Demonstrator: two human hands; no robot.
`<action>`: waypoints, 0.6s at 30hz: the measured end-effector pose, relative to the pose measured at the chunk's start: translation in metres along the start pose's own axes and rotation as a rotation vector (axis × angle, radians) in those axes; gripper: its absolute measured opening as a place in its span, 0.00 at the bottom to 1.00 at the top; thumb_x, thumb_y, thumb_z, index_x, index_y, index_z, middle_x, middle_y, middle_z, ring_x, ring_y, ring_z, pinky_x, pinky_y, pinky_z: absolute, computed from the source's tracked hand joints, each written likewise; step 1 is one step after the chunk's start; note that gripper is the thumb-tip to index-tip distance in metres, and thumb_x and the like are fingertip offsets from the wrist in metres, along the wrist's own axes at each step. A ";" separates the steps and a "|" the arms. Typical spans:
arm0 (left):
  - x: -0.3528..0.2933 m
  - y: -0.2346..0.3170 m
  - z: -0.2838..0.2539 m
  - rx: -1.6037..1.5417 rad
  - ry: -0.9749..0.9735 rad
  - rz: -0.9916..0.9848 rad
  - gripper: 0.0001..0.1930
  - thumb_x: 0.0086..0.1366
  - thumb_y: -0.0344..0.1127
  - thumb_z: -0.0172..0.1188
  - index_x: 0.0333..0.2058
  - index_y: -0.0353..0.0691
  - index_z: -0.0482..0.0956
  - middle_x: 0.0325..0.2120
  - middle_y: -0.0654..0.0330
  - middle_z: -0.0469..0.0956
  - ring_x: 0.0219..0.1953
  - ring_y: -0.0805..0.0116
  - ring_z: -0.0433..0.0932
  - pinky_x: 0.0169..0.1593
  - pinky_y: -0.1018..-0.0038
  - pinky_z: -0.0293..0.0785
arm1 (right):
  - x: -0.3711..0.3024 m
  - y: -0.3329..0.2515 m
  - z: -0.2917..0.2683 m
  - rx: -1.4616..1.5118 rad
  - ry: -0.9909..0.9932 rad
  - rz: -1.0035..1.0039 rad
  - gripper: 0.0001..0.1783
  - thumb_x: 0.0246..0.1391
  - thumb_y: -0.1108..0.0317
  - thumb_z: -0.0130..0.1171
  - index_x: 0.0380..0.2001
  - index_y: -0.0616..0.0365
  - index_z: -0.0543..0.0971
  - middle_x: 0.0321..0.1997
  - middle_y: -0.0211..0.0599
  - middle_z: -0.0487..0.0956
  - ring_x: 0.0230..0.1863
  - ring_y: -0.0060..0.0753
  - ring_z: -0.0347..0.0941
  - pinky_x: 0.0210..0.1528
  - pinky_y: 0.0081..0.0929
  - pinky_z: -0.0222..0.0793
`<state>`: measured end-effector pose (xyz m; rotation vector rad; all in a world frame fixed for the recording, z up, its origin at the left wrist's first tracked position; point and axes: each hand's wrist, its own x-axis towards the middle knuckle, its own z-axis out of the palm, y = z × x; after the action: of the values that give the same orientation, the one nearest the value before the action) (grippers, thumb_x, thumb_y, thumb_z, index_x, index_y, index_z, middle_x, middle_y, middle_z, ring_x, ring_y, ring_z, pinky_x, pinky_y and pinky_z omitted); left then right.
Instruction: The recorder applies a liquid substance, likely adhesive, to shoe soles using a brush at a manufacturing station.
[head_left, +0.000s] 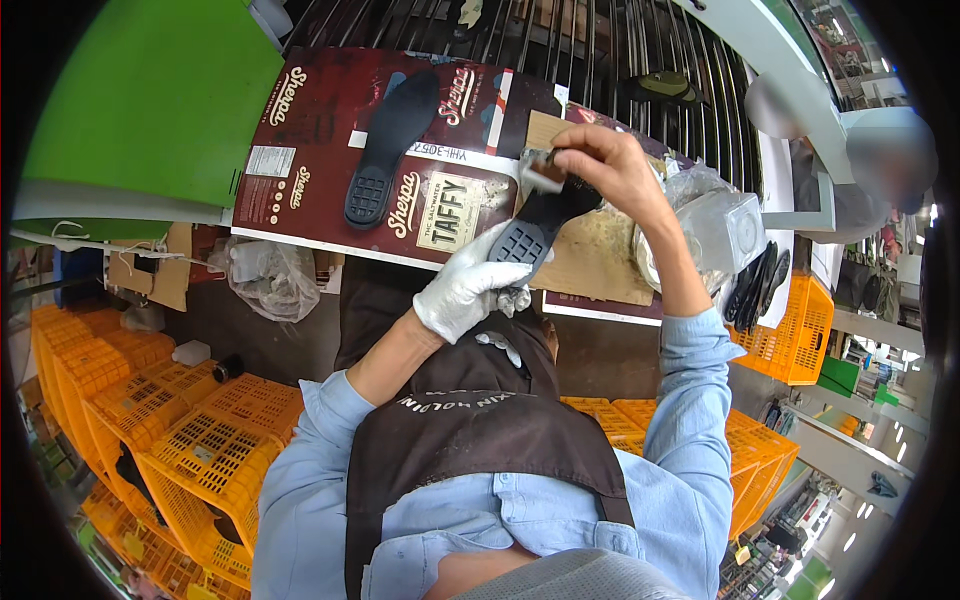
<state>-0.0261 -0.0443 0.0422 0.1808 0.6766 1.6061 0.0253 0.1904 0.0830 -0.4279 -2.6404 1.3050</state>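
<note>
My left hand (462, 290), in a white glove, grips a black shoe sole (522, 240) by its grid-patterned heel, tilted above the front of the work surface. Bare and pinched, my right hand (610, 165) holds a small brush-like applicator (541, 176) with a pale flat end over the sole's forward part. Whether that end touches the sole I cannot tell; my hand hides part of it. Another black sole (395, 135) lies to the left on the dark red printed cardboard (330, 100).
Beyond the cardboard runs a rack of metal rollers (720, 75) carrying an olive-coloured sole (664, 88). To the right stands a clear plastic container (733, 232) beside crumpled plastic. Several black soles (757, 290) hang near an orange crate (795, 335). Orange crates (200, 450) are stacked at left; a green panel (150, 110) rises behind.
</note>
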 end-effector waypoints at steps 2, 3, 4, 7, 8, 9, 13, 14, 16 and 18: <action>0.002 0.000 0.002 0.021 -0.021 0.008 0.24 0.62 0.30 0.55 0.57 0.36 0.63 0.43 0.58 0.75 0.28 0.79 0.74 0.30 0.82 0.73 | -0.008 -0.010 -0.004 0.337 -0.278 0.072 0.10 0.52 0.73 0.62 0.37 0.67 0.79 0.34 0.32 0.80 0.36 0.21 0.75 0.38 0.21 0.71; -0.001 -0.002 0.001 0.024 -0.016 0.012 0.23 0.62 0.30 0.55 0.56 0.35 0.64 0.44 0.58 0.75 0.28 0.78 0.74 0.28 0.82 0.71 | -0.008 -0.013 0.001 0.173 -0.345 -0.093 0.10 0.52 0.72 0.62 0.38 0.66 0.79 0.34 0.33 0.81 0.36 0.22 0.76 0.39 0.21 0.72; -0.001 -0.003 0.000 0.039 -0.034 0.037 0.23 0.62 0.30 0.54 0.56 0.35 0.64 0.46 0.57 0.75 0.27 0.77 0.74 0.28 0.82 0.69 | -0.006 -0.014 0.008 0.005 -0.246 -0.250 0.12 0.51 0.69 0.61 0.37 0.65 0.79 0.33 0.43 0.81 0.34 0.31 0.79 0.39 0.28 0.72; -0.003 -0.001 0.002 0.049 -0.004 0.015 0.24 0.62 0.29 0.53 0.57 0.35 0.63 0.46 0.55 0.75 0.26 0.75 0.75 0.28 0.81 0.71 | -0.002 -0.002 0.012 0.133 -0.039 -0.072 0.10 0.51 0.71 0.60 0.37 0.65 0.80 0.32 0.39 0.82 0.34 0.26 0.78 0.37 0.25 0.72; -0.004 -0.002 -0.001 0.055 0.019 0.010 0.24 0.62 0.29 0.53 0.57 0.35 0.63 0.46 0.54 0.75 0.26 0.74 0.75 0.27 0.80 0.71 | -0.002 -0.010 0.009 0.248 -0.095 -0.011 0.09 0.51 0.71 0.61 0.36 0.64 0.80 0.31 0.34 0.81 0.34 0.22 0.76 0.37 0.22 0.72; -0.005 -0.002 -0.004 0.064 0.011 0.011 0.24 0.62 0.29 0.53 0.57 0.35 0.63 0.46 0.53 0.75 0.26 0.73 0.76 0.27 0.80 0.73 | -0.004 -0.019 0.005 0.339 -0.212 -0.017 0.10 0.52 0.72 0.62 0.37 0.67 0.80 0.34 0.35 0.81 0.36 0.20 0.76 0.39 0.21 0.73; -0.006 -0.006 -0.003 0.028 0.037 0.003 0.25 0.60 0.26 0.53 0.57 0.33 0.63 0.46 0.50 0.76 0.26 0.70 0.77 0.28 0.78 0.74 | -0.012 -0.025 0.012 0.020 -0.253 -0.200 0.11 0.52 0.70 0.63 0.38 0.64 0.80 0.34 0.35 0.82 0.36 0.22 0.77 0.40 0.23 0.73; -0.005 -0.006 0.000 -0.010 0.027 0.003 0.25 0.60 0.26 0.53 0.57 0.33 0.64 0.46 0.50 0.76 0.27 0.69 0.77 0.29 0.78 0.75 | -0.012 -0.022 0.012 -0.053 -0.144 -0.204 0.11 0.52 0.70 0.62 0.38 0.64 0.80 0.34 0.36 0.82 0.36 0.23 0.78 0.40 0.24 0.73; -0.005 -0.006 0.001 -0.017 0.012 0.006 0.25 0.59 0.26 0.54 0.56 0.32 0.64 0.45 0.50 0.76 0.29 0.71 0.78 0.30 0.79 0.76 | -0.011 -0.022 0.006 0.097 -0.145 -0.102 0.11 0.52 0.70 0.61 0.38 0.64 0.80 0.34 0.37 0.82 0.36 0.25 0.78 0.40 0.24 0.73; -0.005 -0.005 0.001 -0.035 0.013 0.009 0.25 0.59 0.25 0.56 0.56 0.32 0.65 0.45 0.49 0.76 0.32 0.72 0.79 0.34 0.80 0.77 | -0.014 -0.023 0.003 0.303 -0.208 -0.071 0.12 0.51 0.69 0.61 0.39 0.64 0.80 0.33 0.38 0.82 0.36 0.29 0.79 0.41 0.26 0.73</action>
<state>-0.0205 -0.0491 0.0413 0.1483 0.6583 1.6278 0.0337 0.1697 0.0993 -0.1609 -2.5225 1.7737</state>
